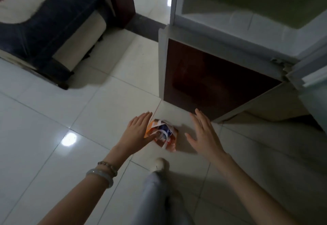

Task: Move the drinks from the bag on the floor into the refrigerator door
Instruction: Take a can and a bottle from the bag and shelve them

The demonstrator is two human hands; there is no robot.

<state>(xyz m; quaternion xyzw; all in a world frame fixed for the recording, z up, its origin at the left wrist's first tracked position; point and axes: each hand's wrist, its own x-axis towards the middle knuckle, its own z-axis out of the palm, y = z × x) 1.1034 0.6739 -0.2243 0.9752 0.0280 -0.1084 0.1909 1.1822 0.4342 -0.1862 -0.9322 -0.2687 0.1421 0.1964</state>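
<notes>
I see the bag (161,134) sitting on the floor (53,118), just off the near corner of the fridge (221,76). It is orange with white handles, and through its open top something blue and white shows; I cannot tell how many drinks are inside. My left hand (138,129) is spread flat, fingers (144,117) released, its palm edge touching the bag's left side. My right hand (203,132) hovers just right of the bag, fingers apart and grasping nothing. The fridge's upper compartment stands open, and a white door (311,86) juts in at the right edge; its shelves are out of view. Two bracelets (104,173) ring my left wrist.
</notes>
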